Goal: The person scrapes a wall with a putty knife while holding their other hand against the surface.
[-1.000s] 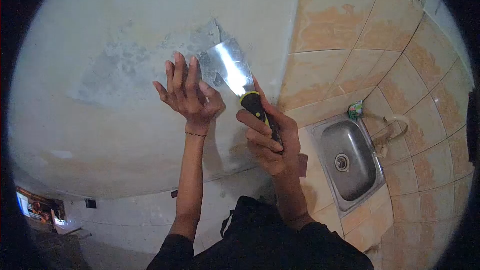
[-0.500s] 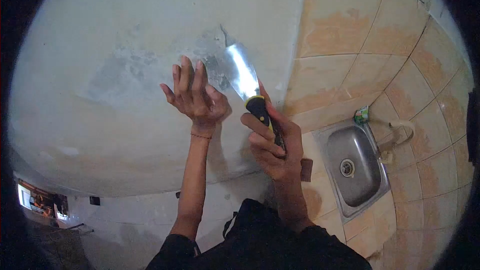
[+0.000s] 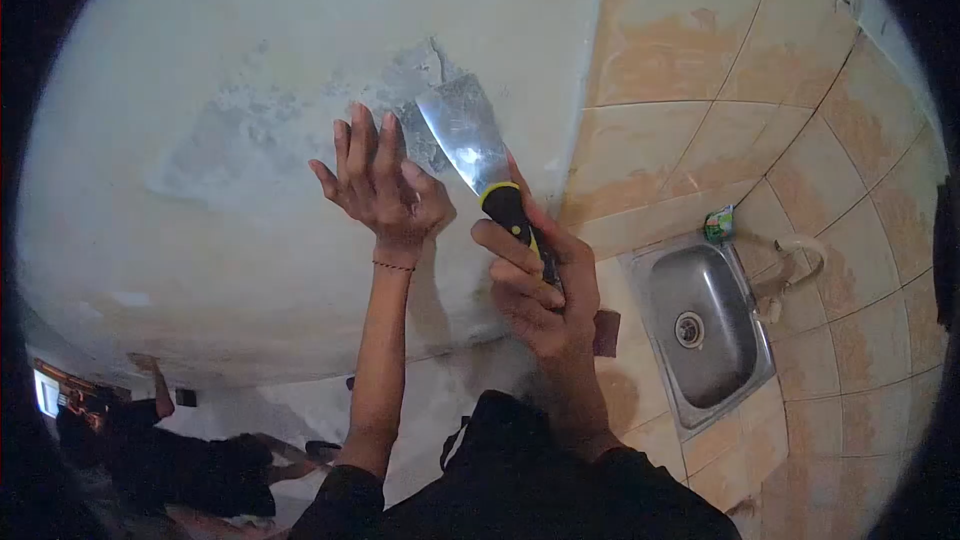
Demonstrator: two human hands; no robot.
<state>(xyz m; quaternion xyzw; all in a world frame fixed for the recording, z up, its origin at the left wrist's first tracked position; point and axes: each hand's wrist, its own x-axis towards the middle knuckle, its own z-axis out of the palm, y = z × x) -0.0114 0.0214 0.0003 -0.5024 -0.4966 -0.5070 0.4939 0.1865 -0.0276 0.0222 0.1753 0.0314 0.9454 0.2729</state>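
Observation:
My right hand (image 3: 545, 285) is wrapped round the black and yellow handle of a putty knife (image 3: 470, 140). The wide metal blade points up and left, its edge over a grey patch of flaking paint (image 3: 425, 75) on the pale wall (image 3: 250, 250). Left of the blade, my left hand (image 3: 385, 185) has its fingers spread, with the palm side toward the wall and nothing in it. A thin bracelet circles that wrist. More bare grey plaster (image 3: 230, 140) shows left of my left fingers.
To the right, a steel sink (image 3: 705, 335) is set in a tiled counter, with a curved tap (image 3: 805, 250) and a green packet (image 3: 719, 224) by its corner. A brown block (image 3: 606, 333) lies near my right wrist. At lower left, another person (image 3: 190, 460) in dark clothes reaches toward the wall.
The putty knife's blade has tilted further left and its bright reflection has shifted. My left hand has moved slightly up and left. Another person has come into view at lower left.

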